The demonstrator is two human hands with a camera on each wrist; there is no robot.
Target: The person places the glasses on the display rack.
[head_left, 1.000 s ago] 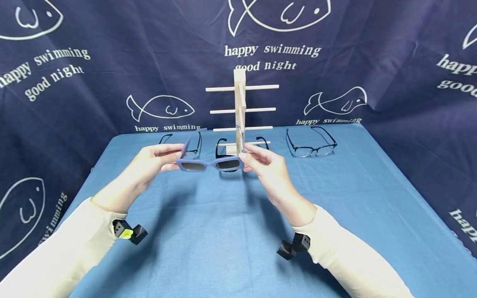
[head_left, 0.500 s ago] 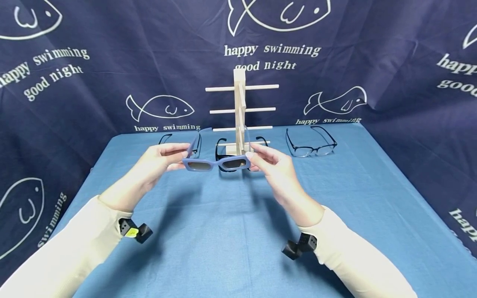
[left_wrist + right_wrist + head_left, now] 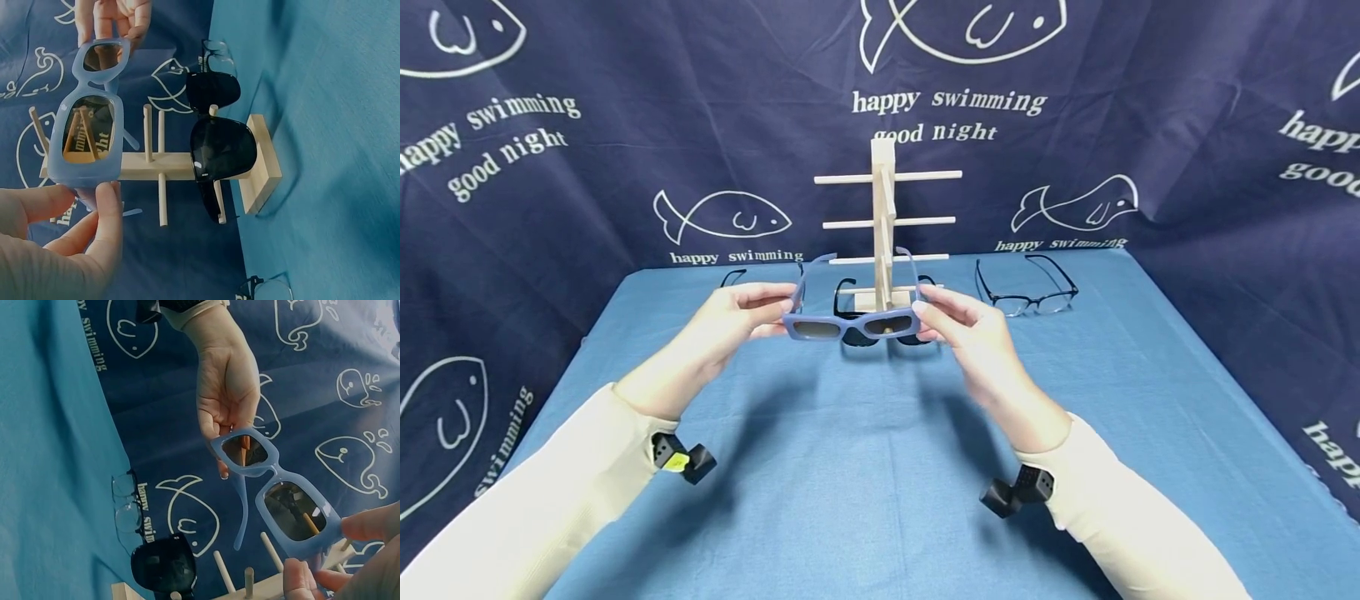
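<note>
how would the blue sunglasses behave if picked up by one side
The blue sunglasses would likely feel stiff: their thick frame shows no sag between the left hand and the right hand. The slim temple arms stand unfolded, so they may swing inward if pushed. The lenses look glossy, so they might be slippery to grip.

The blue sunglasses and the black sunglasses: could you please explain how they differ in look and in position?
The blue sunglasses are light blue around brownish lenses; the black sunglasses are black throughout.
The blue sunglasses have rectangular lenses, while the black sunglasses have rounder ones.
The blue sunglasses are held up between the left hand and right hand; the black sunglasses rest on the lowest bar of the wooden rack.
Both have tinted lenses and unfolded arms.
</note>
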